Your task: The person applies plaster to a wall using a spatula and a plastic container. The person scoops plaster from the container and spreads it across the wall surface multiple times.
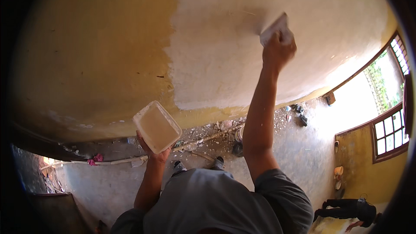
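My right hand (279, 54), arm stretched up and forward, is closed round a wide flat putty scraper (273, 29). The scraper's blade lies against or very close to the wall, over a pale, whitish coated area (212, 60). Left of that area the wall (99, 47) is bare yellow, with a ragged border between the two. Lower down and to the left, my left hand (157, 155) grips a white rectangular plastic tub (168, 117) from below and the side. Smooth off-white paste (155, 128) shows inside it.
A long pole (125, 160) and scattered white debris lie along the wall's foot. Black plastic scraps (302, 119) and a pink cloth (96, 159) are on the floor. Another person (351, 209) is at the lower right, near an orange container (338, 170). A bright doorway (355, 95) opens to the right.
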The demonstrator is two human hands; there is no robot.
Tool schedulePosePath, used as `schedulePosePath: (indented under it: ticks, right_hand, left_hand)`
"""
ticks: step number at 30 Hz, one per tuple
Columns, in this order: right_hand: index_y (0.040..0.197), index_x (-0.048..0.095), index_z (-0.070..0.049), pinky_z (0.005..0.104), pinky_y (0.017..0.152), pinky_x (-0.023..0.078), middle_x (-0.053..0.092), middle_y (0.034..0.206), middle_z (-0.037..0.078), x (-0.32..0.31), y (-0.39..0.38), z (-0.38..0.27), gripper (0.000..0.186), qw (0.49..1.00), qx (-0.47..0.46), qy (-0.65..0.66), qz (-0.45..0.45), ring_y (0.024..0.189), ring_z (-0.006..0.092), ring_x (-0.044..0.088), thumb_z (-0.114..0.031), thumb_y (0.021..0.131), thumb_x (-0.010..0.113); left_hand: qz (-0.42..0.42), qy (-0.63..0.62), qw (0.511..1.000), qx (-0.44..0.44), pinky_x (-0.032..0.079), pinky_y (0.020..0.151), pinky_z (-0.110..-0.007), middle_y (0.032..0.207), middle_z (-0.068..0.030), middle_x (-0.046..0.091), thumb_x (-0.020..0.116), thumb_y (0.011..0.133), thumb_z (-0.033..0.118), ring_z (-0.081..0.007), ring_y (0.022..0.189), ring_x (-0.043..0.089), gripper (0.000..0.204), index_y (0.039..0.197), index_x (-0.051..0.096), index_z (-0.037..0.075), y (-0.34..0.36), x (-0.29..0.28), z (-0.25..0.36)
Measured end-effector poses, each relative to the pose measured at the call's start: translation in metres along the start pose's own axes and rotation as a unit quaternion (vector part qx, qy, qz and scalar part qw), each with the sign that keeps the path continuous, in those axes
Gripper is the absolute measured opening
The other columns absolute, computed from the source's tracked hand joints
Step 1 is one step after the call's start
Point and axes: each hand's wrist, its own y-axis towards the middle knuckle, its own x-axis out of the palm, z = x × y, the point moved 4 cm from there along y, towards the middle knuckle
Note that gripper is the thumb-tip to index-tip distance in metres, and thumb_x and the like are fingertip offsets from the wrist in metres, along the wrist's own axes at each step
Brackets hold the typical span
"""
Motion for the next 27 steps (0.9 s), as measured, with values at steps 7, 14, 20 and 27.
schedulePosePath:
  ticks: [7, 14, 20, 27]
  right_hand:
    - [0.103, 0.067, -0.008, 0.0421, 0.077, 0.052, 0.067, 0.096, 0.012, 0.038, -0.044, -0.05, 0.026, 0.971, -0.236, -0.009, -0.026, 0.089, 0.0312, 0.064, -0.007, 0.077, 0.068]
    - [0.102, 0.072, -0.015, 0.0367, 0.081, 0.054, 0.069, 0.095, 0.006, 0.017, -0.045, -0.032, 0.03, 0.908, -0.362, 0.049, -0.207, 0.089, 0.0261, 0.066, -0.002, 0.076, 0.066]
    - [0.091, 0.071, -0.01, 0.0391, 0.075, 0.053, 0.07, 0.089, 0.008, -0.004, 0.035, -0.135, 0.017, 0.883, -0.454, 0.053, -0.105, 0.086, 0.0275, 0.065, -0.004, 0.075, 0.068]
    - [0.083, 0.071, -0.01, 0.0408, 0.074, 0.052, 0.069, 0.086, 0.01, 0.032, 0.015, -0.173, 0.013, 0.829, -0.539, -0.047, -0.141, 0.083, 0.0294, 0.064, -0.005, 0.075, 0.062]
  left_hand:
    - [0.008, 0.01, 1.0, 0.008, 0.048, 0.083, -0.069, 0.133, -0.0026, 0.053, 0.04, 0.087, 0.07, -0.0332, 0.116, 0.056, 0.07, 0.138, 0.044, 0.023, -0.005, 0.013, -0.003]
    - [0.01, 0.002, 1.0, 0.005, 0.05, 0.082, -0.067, 0.13, -0.0022, 0.054, 0.041, 0.087, 0.07, -0.0326, 0.113, 0.058, 0.068, 0.138, 0.044, 0.024, -0.005, 0.017, 0.003]
    - [-0.071, -0.016, 0.997, -0.038, 0.048, 0.091, -0.06, 0.133, -0.0019, 0.053, 0.046, 0.088, 0.065, -0.0289, 0.12, 0.053, 0.066, 0.138, 0.045, 0.023, -0.004, 0.017, 0.0]
    - [-0.095, -0.016, 0.994, -0.053, 0.047, 0.092, -0.06, 0.135, -0.0013, 0.053, 0.046, 0.089, 0.062, -0.0296, 0.12, 0.054, 0.062, 0.138, 0.046, 0.024, -0.009, 0.04, -0.006]
